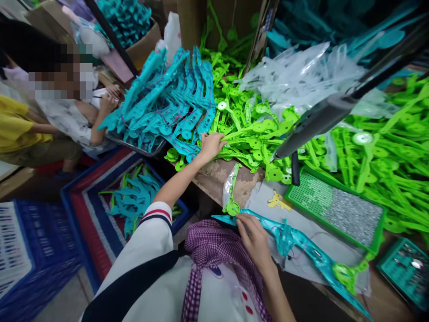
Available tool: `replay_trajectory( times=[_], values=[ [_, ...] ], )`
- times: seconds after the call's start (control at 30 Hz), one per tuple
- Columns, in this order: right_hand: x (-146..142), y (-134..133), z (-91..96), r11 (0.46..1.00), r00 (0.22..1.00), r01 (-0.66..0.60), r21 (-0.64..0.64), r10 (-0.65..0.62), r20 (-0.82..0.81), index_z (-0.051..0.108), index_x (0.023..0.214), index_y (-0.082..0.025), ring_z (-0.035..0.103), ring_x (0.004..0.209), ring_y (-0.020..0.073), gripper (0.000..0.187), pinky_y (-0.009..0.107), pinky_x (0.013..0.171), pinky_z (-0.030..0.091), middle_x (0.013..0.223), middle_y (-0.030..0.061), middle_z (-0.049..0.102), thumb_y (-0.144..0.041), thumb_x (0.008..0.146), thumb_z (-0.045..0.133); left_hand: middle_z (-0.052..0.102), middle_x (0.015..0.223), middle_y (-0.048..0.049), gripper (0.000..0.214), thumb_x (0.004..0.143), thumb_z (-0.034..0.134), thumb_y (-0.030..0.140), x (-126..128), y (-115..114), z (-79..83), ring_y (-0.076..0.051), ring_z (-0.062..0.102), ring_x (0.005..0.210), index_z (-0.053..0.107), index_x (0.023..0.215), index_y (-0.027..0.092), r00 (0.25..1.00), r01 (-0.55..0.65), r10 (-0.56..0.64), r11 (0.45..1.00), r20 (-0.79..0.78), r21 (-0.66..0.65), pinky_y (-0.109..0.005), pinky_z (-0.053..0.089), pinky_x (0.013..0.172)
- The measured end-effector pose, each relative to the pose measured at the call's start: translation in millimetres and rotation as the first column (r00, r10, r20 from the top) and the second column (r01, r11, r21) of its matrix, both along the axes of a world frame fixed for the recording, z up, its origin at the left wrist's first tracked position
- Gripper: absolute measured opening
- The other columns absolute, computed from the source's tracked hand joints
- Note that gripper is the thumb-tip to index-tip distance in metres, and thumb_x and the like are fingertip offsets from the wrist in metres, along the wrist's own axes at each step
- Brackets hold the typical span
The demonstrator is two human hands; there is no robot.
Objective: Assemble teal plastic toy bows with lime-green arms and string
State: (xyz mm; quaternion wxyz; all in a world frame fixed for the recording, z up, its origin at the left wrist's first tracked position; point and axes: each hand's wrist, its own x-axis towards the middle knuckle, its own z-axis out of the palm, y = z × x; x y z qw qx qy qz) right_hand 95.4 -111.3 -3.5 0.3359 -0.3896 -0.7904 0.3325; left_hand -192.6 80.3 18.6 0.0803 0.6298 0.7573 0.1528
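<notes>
My left hand (211,145) reaches forward into the heap of green plastic parts (248,129) and its fingers close on one long green piece at the heap's near edge. My right hand (255,237) rests near my lap on the bench, pinching the blunt end of a long teal plastic assembly (295,241) that lies across a grey sheet and has thin wires and a green part at its far end. A small clear bag with a green disc (231,197) lies just beyond that hand.
A stack of teal parts (167,103) fills a metal tray on the left. A green tray of small metal pieces (335,205) sits right of centre, a teal one (405,264) beyond. A dark machine arm (321,120) overhangs. Another person (63,112) sits left. Blue crates (30,250) stand below.
</notes>
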Motion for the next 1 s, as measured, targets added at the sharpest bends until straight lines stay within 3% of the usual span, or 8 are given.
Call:
replay_trajectory(
  times=[0.2,0.37,0.47,0.77,0.87,1.0],
  values=[
    [10.3,1.2,0.1,0.999,1.0,0.007,-0.033,-0.006,0.024,0.07,0.109,-0.024,0.071,0.095,0.0157,0.017,0.028,0.084,0.056,0.101,0.0029,0.074,-0.023,0.099,0.056,0.076,0.104,-0.0108,0.031,0.101,0.049,0.034,-8.1,6.0,10.8,-0.027,0.066,0.102,0.075,0.105,0.018,0.999,0.013,-0.011,1.0,0.041,-0.029,-0.038,0.036,0.093],
    [5.1,10.6,1.1,1.0,0.999,0.004,-0.003,-0.004,0.051,0.071,0.109,-0.024,0.071,0.096,0.0182,0.02,0.031,0.085,0.056,0.103,0.0049,0.074,-0.029,0.101,0.054,0.068,0.073,-0.0001,0.041,0.102,0.042,0.036,-14.0,16.6,23.9,-0.019,0.063,0.078,0.078,0.098,0.016,0.959,0.063,-0.008,0.981,0.284,-0.183,-0.028,0.038,0.076],
    [1.2,17.0,1.6,1.0,0.997,-0.007,0.018,0.006,0.076,0.072,0.109,-0.024,0.071,0.093,0.0188,0.021,0.032,0.083,0.057,0.102,0.0052,0.074,-0.03,0.101,0.053,0.064,0.07,0.0013,0.04,0.101,0.042,0.035,-14.7,17.0,25.5,-0.017,0.06,0.075,0.078,0.1,0.016,0.944,0.073,-0.006,0.979,0.33,-0.189,-0.027,0.037,0.075],
    [2.8,23.0,5.7,1.0,0.996,-0.024,-0.001,0.024,0.089,0.07,0.107,-0.024,0.071,0.093,0.0192,0.019,0.034,0.083,0.058,0.103,0.0052,0.074,-0.028,0.101,0.052,0.072,0.082,-0.0023,0.039,0.102,0.04,0.033,-10.0,16.5,27.1,-0.022,0.066,0.091,0.077,0.102,0.019,0.973,0.014,0.021,0.989,0.229,-0.149,-0.034,0.039,0.086],
    [5.5,28.5,12.6,0.997,0.995,-0.055,0.045,0.051,0.084,0.07,0.11,-0.024,0.071,0.095,0.0198,0.019,0.034,0.084,0.057,0.105,0.0056,0.074,-0.028,0.101,0.053,0.074,0.087,-0.005,0.041,0.103,0.036,0.034,-12.8,-13.7,29.5,-0.024,0.067,0.093,0.074,0.1,0.02,0.981,-0.007,0.014,0.999,0.196,-0.035,-0.038,0.041,0.088],
    [19.1,33.7,26.6,0.993,0.994,0.108,0.049,-0.108,0.016,0.069,0.107,-0.022,0.07,0.097,0.0193,0.016,0.033,0.085,0.055,0.103,0.0062,0.073,-0.027,0.1,0.056,0.073,0.094,-0.0068,0.041,0.102,0.035,0.048,-17.8,-105.0,14.2,-0.029,0.068,0.093,0.071,0.108,0.029,0.994,-0.007,-0.024,0.961,0.109,0.275,-0.048,0.044,0.085]
  ],
)
